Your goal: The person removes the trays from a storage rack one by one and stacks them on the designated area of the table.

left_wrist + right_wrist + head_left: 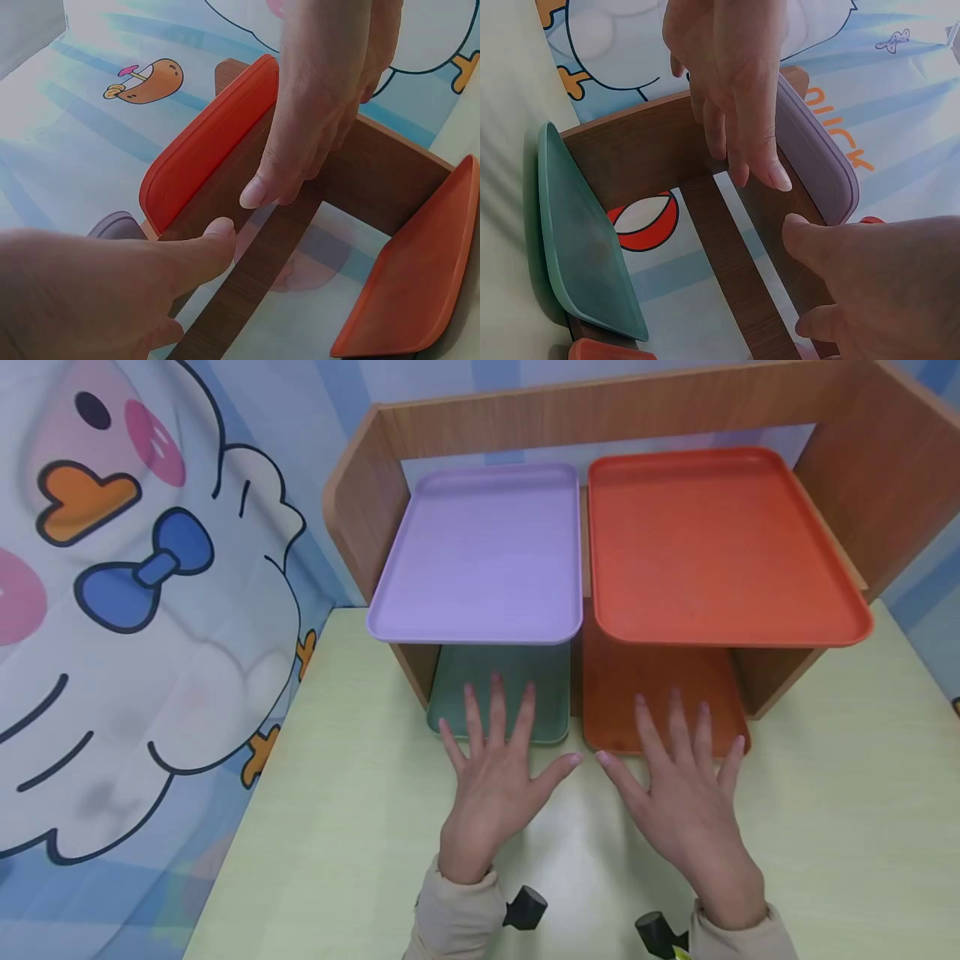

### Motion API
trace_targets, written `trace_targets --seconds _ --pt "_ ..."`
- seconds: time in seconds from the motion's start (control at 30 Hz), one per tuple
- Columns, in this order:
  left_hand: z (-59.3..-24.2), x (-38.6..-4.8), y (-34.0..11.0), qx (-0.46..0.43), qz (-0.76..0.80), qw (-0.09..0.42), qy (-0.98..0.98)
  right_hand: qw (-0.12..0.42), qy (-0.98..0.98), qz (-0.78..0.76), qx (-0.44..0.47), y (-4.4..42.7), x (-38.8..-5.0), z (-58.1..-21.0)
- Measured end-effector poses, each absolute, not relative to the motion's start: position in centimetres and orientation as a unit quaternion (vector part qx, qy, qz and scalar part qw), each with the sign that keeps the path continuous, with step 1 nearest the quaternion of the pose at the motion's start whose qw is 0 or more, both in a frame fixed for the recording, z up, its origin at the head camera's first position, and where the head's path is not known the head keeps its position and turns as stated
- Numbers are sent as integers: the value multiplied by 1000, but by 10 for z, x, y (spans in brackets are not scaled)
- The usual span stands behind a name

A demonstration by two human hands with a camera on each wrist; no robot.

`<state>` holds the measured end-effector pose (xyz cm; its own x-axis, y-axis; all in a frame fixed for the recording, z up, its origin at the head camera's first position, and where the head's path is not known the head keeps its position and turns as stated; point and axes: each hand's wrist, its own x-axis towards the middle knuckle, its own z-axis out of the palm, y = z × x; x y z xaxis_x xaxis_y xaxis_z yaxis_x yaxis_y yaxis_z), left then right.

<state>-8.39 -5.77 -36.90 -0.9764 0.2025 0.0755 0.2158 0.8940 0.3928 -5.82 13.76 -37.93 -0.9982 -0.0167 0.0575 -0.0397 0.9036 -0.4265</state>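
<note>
In the head view my left hand point(495, 789) is spread, palm down, its fingertips overlapping the green tray point(442, 681) on the shelf's lower level. To its right, my right hand point(686, 806) is likewise spread, fingers in front of the lower orange tray point(607, 693). The two thumbs point at each other with a small gap between them. Neither hand holds anything. Whether the fingertips touch the trays is unclear. Above, a lilac tray point(480, 556) and a larger orange-red tray point(720, 547) lie side by side on the upper level.
A wooden two-level shelf point(600, 422) stands on the pale table point(330, 827), with raised side walls and a back rail. Behind and left hangs a blue cloth backdrop with a cartoon duck point(202, 693). Dark camera mounts stick out inward from both wrists.
</note>
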Motion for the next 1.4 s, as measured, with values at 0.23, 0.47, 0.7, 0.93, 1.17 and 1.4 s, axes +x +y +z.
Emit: trace_targets --seconds 0.23,0.47,0.7,0.93,1.17,1.4 --pt "-368 -86 -59 -108 -249 36 -962 40 -968 247 33 140 -59 -379" --pt "-366 -88 -60 -109 -293 93 -945 105 -949 293 53 142 -63 -378" --pt "-366 -90 -65 -100 -352 111 -924 107 -925 362 33 145 -63 -373" --pt "-370 -94 -74 -87 -403 129 -902 139 -883 449 -5 148 -60 -372" --pt "-372 -96 -81 -69 -436 140 -886 165 -848 504 -26 149 -60 -370" --pt "-375 -100 -93 -41 -465 161 -870 183 -811 555 -36 147 -59 -369"
